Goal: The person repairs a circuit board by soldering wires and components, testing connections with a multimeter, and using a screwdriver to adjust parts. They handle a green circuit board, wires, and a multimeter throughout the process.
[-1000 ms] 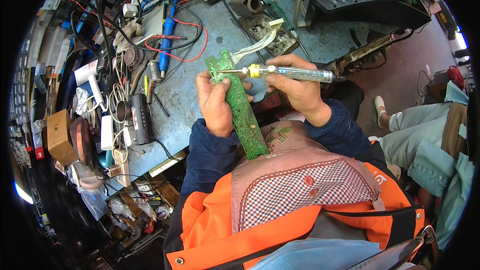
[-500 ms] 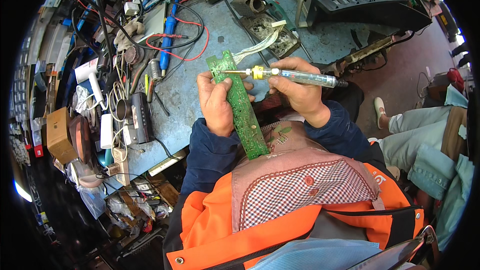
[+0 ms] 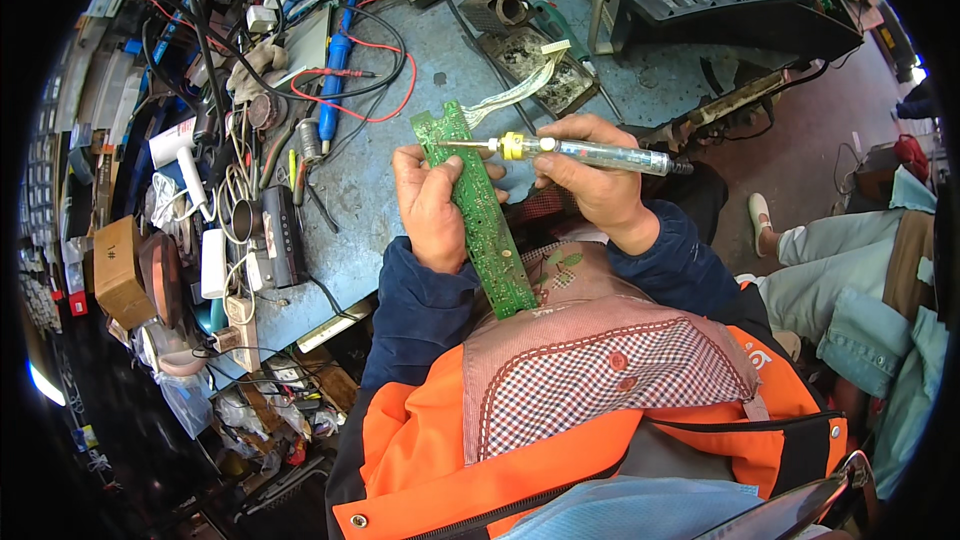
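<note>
My left hand (image 3: 432, 208) is closed on a long green circuit board (image 3: 484, 225), thumb on its face and fingers behind it. The board slants from its upper left end down toward my apron. A bundle of pale wires (image 3: 515, 92) with a white connector leads away from its upper end. In my right hand (image 3: 600, 183) is a soldering iron (image 3: 612, 155) with a clear handle and a yellow collar, held like a pen. Its thin metal tip points left and lies at the board's upper part; whether it touches the solder there I cannot tell.
Behind the board, a metal tray (image 3: 545, 75) and a rolled dark piece lie on the blue bench (image 3: 440, 50). A blue soldering iron (image 3: 335, 90) rests among red and black leads. Cables and tools crowd the left side. Another person's legs (image 3: 840, 250) are at the right.
Almost nothing differs. The soldering iron and my right hand have shifted very slightly left, and both hands keep their hold.
</note>
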Demonstrator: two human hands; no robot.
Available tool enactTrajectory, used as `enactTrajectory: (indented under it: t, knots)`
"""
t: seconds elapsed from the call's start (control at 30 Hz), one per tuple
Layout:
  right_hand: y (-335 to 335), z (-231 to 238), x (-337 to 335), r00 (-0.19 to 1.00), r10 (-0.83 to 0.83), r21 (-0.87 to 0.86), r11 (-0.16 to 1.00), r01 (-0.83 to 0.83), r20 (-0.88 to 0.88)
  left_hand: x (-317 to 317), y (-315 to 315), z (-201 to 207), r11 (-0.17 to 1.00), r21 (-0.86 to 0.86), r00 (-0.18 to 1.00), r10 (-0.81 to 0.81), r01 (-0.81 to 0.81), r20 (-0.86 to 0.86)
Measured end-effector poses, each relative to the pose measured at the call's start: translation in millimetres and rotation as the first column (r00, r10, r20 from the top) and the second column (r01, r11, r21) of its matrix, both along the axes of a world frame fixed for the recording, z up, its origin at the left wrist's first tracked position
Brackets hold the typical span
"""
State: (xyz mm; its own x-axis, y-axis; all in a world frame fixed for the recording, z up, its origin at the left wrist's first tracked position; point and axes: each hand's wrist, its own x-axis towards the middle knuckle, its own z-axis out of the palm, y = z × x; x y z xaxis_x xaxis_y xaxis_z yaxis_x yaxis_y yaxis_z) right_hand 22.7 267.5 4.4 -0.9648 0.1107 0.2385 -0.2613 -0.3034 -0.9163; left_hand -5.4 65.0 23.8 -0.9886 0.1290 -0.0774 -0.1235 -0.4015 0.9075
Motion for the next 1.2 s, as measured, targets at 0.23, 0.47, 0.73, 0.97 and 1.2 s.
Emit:
enactTrajectory:
  t: [0.23, 0.47, 0.73, 0.97, 1.2]
  knots:
    - [-0.3, 1.5, 0.5, 0.999, 0.023, -0.027, 0.999, -0.023, 0.022, -0.2, -1.1, 0.2, 1.0, -0.013, 1.0, 0.006, -0.006, 0.03]
    - [0.1, 2.4, 1.3, 1.0, 0.003, -0.056, 0.998, -0.002, 0.027, -0.2, -0.2, 4.0, 1.0, -0.015, 1.0, -0.005, 0.005, 0.017]
    - [1.4, -0.4, 0.3, 1.0, 0.005, -0.002, 1.0, -0.005, -0.015, 1.6, -0.8, 5.7, 0.999, -0.051, 1.0, 0.001, 0.001, 0.03]
    - [-2.7, 6.2, 2.2, 1.0, -0.001, 0.04, 0.999, 0.001, 0.005, 3.4, -0.4, 12.0, 0.999, -0.05, 0.999, 0.011, -0.009, 0.049]
    - [7.0, 8.9, -3.6, 0.999, 0.04, 0.065, 0.997, -0.04, 0.003, 1.0, -2.2, -2.3, 0.973, -0.222, 0.996, 0.073, -0.061, 0.043]
